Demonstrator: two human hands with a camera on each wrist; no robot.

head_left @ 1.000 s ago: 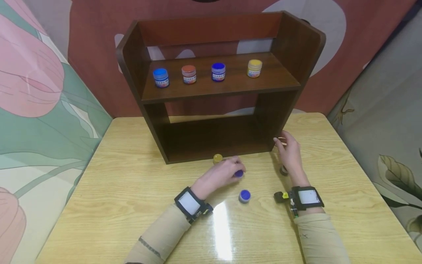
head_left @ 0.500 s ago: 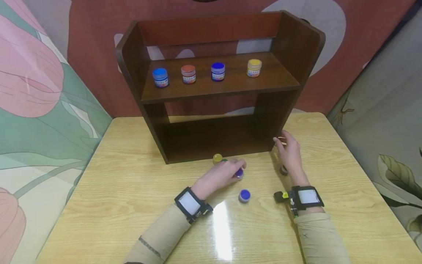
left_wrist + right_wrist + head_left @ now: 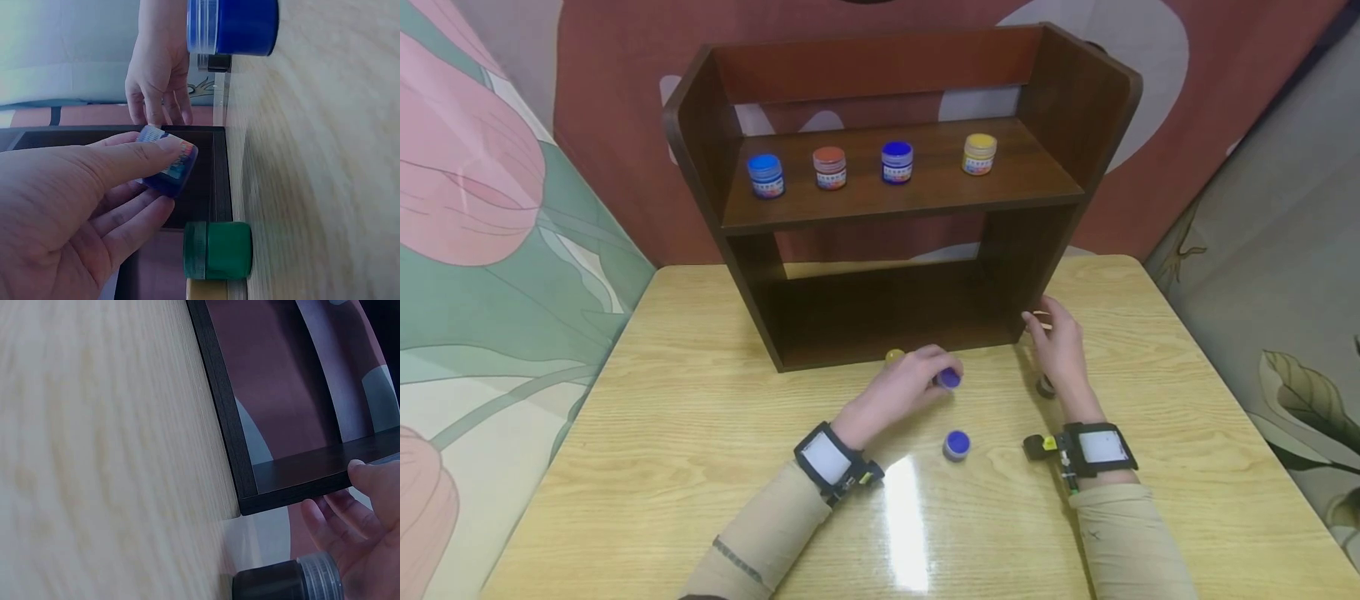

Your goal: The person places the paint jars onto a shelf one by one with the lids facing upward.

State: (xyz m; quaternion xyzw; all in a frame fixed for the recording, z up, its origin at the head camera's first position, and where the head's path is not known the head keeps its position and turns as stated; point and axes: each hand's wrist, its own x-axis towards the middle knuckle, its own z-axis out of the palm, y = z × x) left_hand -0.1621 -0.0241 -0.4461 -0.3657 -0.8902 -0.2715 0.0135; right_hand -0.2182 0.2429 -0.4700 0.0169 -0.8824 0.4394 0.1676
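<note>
A purple-lidded jar [image 3: 178, 174] was pinched between thumb and fingers of the left hand [image 3: 901, 387] and held tilted above the table [image 3: 647, 467]. Near it, a green jar [image 3: 226, 250] was seen. By the right hand [image 3: 1062, 354], fingers relaxed, the shelf unit's [image 3: 1078, 117] right side was touched. Four jars [image 3: 830, 170] were lined along the upper shelf [image 3: 940, 187].
</note>
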